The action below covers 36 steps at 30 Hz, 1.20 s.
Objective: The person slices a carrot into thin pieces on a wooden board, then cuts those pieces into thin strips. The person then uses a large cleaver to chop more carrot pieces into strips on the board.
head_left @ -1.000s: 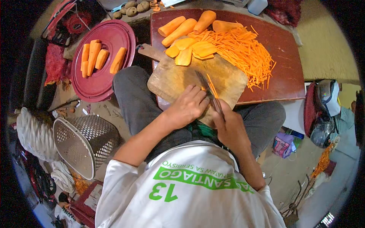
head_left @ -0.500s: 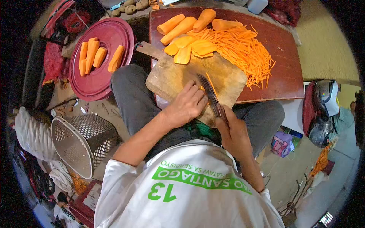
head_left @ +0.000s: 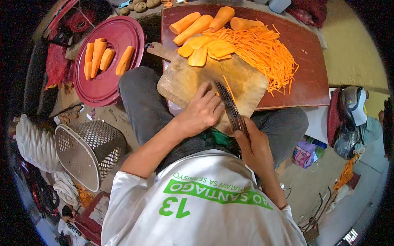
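My right hand (head_left: 254, 141) is wrapped round the handle of a dark-bladed knife (head_left: 230, 104), whose blade is blurred over the wooden cutting board (head_left: 176, 84). Close against the blade's left side, my left hand (head_left: 203, 108) has its fingers curled down on a carrot slice, mostly hidden, with a bit of orange showing by the fingertips. Thin carrot strips (head_left: 230, 88) lie just right of the blade. Flat carrot slices (head_left: 198, 56) overlap at the board's far edge. Beyond them is a big heap of carrot strips (head_left: 262, 53).
Several peeled carrots (head_left: 195, 29) lie on the red table (head_left: 303, 78). More carrots (head_left: 98, 57) rest on a round red lid (head_left: 119, 33) at left. A perforated basket (head_left: 98, 147) lies tipped on the floor. Potatoes (head_left: 140, 7) sit at the back.
Both hands stay in nearly the same place with the knife at the carrot slice. The view has shifted slightly; the heap and slices look the same.
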Motion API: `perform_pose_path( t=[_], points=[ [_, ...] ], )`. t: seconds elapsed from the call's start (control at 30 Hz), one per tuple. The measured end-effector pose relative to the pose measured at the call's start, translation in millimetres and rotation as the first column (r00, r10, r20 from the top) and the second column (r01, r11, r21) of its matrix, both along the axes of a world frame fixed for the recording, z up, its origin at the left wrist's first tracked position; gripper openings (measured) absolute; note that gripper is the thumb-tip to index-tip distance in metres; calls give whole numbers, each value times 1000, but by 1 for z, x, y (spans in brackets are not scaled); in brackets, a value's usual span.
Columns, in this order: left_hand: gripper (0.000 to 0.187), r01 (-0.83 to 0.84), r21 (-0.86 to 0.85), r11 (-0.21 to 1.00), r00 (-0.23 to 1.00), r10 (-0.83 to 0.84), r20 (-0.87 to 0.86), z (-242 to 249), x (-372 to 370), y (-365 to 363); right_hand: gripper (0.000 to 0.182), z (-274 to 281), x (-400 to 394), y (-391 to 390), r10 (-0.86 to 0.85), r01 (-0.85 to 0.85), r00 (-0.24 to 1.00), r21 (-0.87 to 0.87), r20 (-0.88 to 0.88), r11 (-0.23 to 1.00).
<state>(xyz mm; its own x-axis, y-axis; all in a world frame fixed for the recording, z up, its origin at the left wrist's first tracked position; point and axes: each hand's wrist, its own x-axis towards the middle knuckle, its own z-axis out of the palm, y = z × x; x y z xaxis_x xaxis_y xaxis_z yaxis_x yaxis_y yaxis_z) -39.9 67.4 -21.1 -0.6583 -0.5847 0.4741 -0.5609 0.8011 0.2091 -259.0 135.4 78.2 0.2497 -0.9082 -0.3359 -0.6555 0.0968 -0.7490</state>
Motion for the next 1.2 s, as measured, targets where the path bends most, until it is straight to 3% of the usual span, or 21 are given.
perform_pose_path(
  t=[0.13,0.33,0.43,0.63,0.83,1.03,1.13,1.2],
  points=[
    [31,3,12,1000,1000,-3,-5,-4,-1,-3,39,-32,9,-3,-16,11,999,-146,-32,989],
    [30,-7,25,1000,999,8,-43,0,-2,-2,39,-34,17,-32,32,-30,999,-215,5,976],
    [29,-19,22,1000,998,20,-58,-4,-3,0,39,-27,18,-30,23,-33,997,-147,-67,989],
    [32,-10,38,999,999,12,-51,-8,1,1,34,-29,16,-31,6,-2,1000,-184,21,983],
    [29,2,52,999,998,1,-61,-6,-1,0,33,-34,22,-36,8,-27,996,-224,-85,974],
    [29,-21,42,999,996,25,-91,-5,-2,0,31,-19,4,-15,-23,32,998,-185,51,982],
    [29,-19,51,999,996,23,-83,-4,-1,-1,32,-1,-2,-6,-5,3,999,-51,-48,999],
    [29,-14,48,999,996,18,-82,-6,0,-1,33,-7,-4,-6,24,-31,996,-83,-81,996]
  ],
)
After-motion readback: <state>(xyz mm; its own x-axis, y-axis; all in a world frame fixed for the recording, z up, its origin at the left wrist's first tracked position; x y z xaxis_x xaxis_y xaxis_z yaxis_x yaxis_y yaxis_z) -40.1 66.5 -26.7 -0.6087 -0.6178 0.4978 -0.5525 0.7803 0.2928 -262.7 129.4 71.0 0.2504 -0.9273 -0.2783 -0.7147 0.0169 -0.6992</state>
